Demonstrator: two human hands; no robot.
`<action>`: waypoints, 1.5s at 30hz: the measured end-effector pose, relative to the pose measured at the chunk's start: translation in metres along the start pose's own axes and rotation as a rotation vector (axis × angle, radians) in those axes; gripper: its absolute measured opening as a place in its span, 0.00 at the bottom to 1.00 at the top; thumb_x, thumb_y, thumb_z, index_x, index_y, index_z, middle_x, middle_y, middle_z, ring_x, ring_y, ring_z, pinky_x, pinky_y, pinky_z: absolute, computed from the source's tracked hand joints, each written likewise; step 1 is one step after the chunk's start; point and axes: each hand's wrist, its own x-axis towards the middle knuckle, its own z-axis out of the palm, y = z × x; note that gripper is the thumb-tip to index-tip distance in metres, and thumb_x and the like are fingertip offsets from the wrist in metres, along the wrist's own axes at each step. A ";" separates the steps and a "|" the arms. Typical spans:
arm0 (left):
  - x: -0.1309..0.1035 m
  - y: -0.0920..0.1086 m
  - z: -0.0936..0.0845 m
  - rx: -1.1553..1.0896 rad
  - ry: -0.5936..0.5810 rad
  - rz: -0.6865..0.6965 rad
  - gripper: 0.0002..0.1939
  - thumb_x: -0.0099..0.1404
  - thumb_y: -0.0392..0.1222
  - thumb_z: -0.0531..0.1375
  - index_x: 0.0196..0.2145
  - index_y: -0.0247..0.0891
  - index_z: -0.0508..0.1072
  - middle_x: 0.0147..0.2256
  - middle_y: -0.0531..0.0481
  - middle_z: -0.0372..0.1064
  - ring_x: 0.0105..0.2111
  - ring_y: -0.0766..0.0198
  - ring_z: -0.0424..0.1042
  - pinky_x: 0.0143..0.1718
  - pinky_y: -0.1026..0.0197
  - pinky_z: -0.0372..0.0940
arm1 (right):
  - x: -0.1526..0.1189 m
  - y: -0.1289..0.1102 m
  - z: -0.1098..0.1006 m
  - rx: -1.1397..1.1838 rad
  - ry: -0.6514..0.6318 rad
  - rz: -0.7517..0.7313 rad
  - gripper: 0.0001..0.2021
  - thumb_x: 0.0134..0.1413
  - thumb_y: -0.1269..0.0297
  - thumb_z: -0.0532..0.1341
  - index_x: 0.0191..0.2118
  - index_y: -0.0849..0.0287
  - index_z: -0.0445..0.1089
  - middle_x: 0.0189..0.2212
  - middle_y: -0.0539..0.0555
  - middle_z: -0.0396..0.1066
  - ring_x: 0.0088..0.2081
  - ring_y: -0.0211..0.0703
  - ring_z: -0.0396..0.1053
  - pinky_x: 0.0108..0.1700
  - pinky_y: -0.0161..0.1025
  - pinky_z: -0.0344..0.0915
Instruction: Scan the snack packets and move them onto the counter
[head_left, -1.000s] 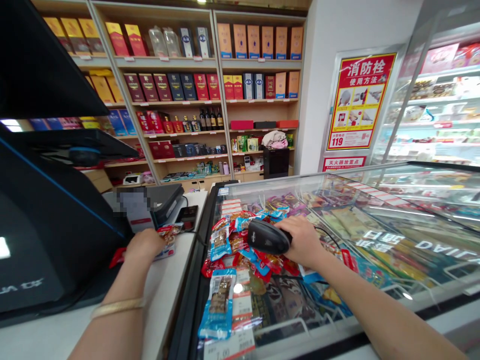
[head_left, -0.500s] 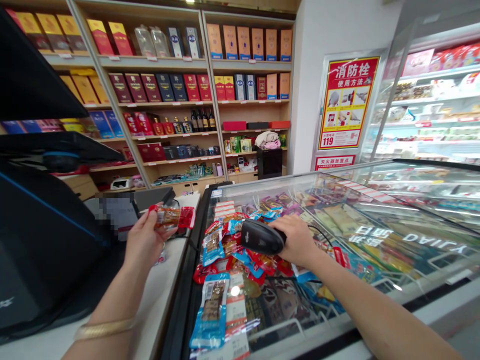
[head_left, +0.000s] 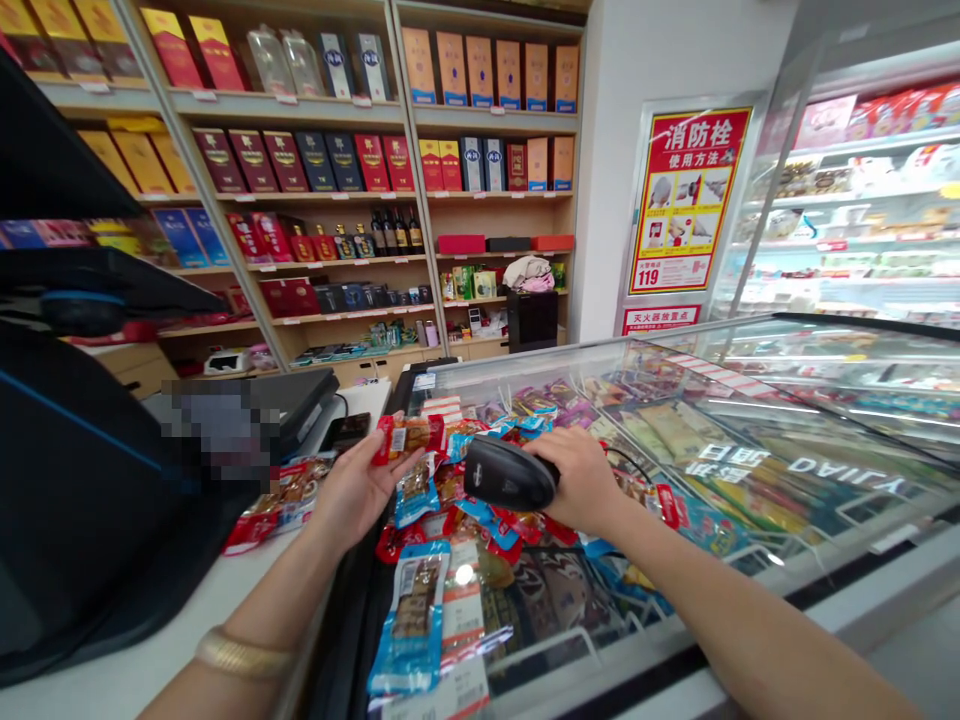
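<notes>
My left hand pinches a small red snack packet, its white barcode label facing up. A black handheld barcode scanner is gripped in my right hand, its head pointing left toward that packet with a short gap between them. Under both lies a pile of red and blue snack packets on the glass lid of the freezer. Closer to me, a larger blue snack packet lies flat on the glass by itself. The scanner's handle is mostly hidden by my fingers.
Left of the freezer runs a white counter with a black monitor stand and more red packets. Wooden shelves of boxes and bottles stand behind. The scanner's cable trails over the glass.
My left hand has moved right with the red packet, from over the counter to in front of the scanner. Red packets on the counter have come into view. The scanner stays over the pile.
</notes>
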 end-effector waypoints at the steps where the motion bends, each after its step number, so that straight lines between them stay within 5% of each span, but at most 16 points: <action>1: 0.000 -0.002 0.000 0.005 -0.008 -0.002 0.14 0.70 0.32 0.54 0.46 0.32 0.78 0.44 0.38 0.79 0.48 0.53 0.78 0.52 0.46 0.74 | 0.000 0.000 0.000 0.001 -0.007 0.003 0.09 0.45 0.63 0.64 0.35 0.55 0.76 0.30 0.52 0.78 0.32 0.45 0.70 0.36 0.41 0.51; 12: 0.007 -0.012 -0.011 0.096 -0.117 0.071 0.13 0.70 0.38 0.57 0.47 0.35 0.79 0.48 0.41 0.79 0.53 0.53 0.75 0.59 0.44 0.67 | -0.001 0.003 0.001 0.002 0.024 0.003 0.10 0.45 0.62 0.65 0.37 0.55 0.76 0.32 0.53 0.79 0.34 0.46 0.71 0.37 0.41 0.54; 17: 0.008 -0.022 -0.020 0.728 -0.443 0.295 0.26 0.63 0.59 0.62 0.51 0.39 0.79 0.54 0.40 0.75 0.61 0.46 0.67 0.66 0.42 0.56 | -0.002 0.009 0.001 -0.012 0.056 0.003 0.10 0.46 0.60 0.65 0.37 0.56 0.76 0.31 0.54 0.78 0.34 0.46 0.71 0.37 0.41 0.54; 19: 0.012 -0.021 -0.024 0.991 -0.484 0.422 0.27 0.65 0.61 0.59 0.51 0.39 0.80 0.55 0.41 0.75 0.61 0.47 0.68 0.66 0.43 0.56 | -0.002 0.010 0.002 -0.022 0.049 0.004 0.10 0.46 0.60 0.65 0.37 0.55 0.76 0.31 0.54 0.78 0.34 0.46 0.71 0.37 0.41 0.53; 22: 0.022 -0.011 -0.034 1.249 -0.309 0.620 0.28 0.67 0.57 0.52 0.53 0.38 0.78 0.54 0.39 0.74 0.56 0.48 0.71 0.61 0.45 0.63 | -0.002 0.009 0.002 -0.032 0.041 0.000 0.09 0.47 0.61 0.64 0.37 0.55 0.76 0.30 0.53 0.78 0.33 0.46 0.71 0.37 0.41 0.53; 25: 0.030 0.006 -0.050 1.564 0.065 0.719 0.27 0.64 0.50 0.54 0.55 0.36 0.76 0.53 0.34 0.73 0.53 0.43 0.72 0.56 0.41 0.66 | -0.002 0.008 0.003 -0.047 0.045 -0.003 0.08 0.47 0.63 0.64 0.36 0.55 0.76 0.29 0.53 0.77 0.33 0.45 0.70 0.36 0.41 0.53; 28: 0.032 0.027 -0.070 1.858 0.461 0.557 0.28 0.62 0.49 0.55 0.56 0.33 0.73 0.53 0.27 0.70 0.51 0.34 0.72 0.49 0.35 0.66 | -0.002 0.008 0.003 -0.055 0.058 -0.012 0.08 0.46 0.63 0.64 0.35 0.55 0.76 0.29 0.53 0.77 0.33 0.46 0.71 0.37 0.41 0.53; 30: 0.033 0.041 -0.083 1.935 0.601 0.325 0.28 0.62 0.53 0.56 0.53 0.30 0.73 0.52 0.23 0.70 0.50 0.29 0.72 0.44 0.34 0.67 | -0.002 0.009 0.003 -0.058 0.055 -0.012 0.09 0.46 0.63 0.64 0.36 0.55 0.76 0.30 0.53 0.77 0.34 0.46 0.71 0.37 0.41 0.54; 35: 0.043 0.061 -0.107 1.923 0.627 -0.055 0.35 0.58 0.66 0.57 0.47 0.31 0.75 0.51 0.21 0.71 0.51 0.26 0.71 0.43 0.35 0.67 | -0.002 0.010 0.003 -0.048 0.035 0.001 0.10 0.46 0.61 0.65 0.36 0.55 0.77 0.30 0.53 0.78 0.33 0.46 0.71 0.36 0.41 0.53; 45: 0.054 0.062 -0.120 1.828 0.549 -0.039 0.39 0.52 0.55 0.65 0.58 0.33 0.68 0.53 0.23 0.71 0.54 0.34 0.72 0.46 0.42 0.71 | -0.003 0.008 0.002 -0.037 0.042 -0.009 0.09 0.46 0.63 0.64 0.36 0.55 0.77 0.30 0.53 0.78 0.34 0.46 0.71 0.37 0.41 0.52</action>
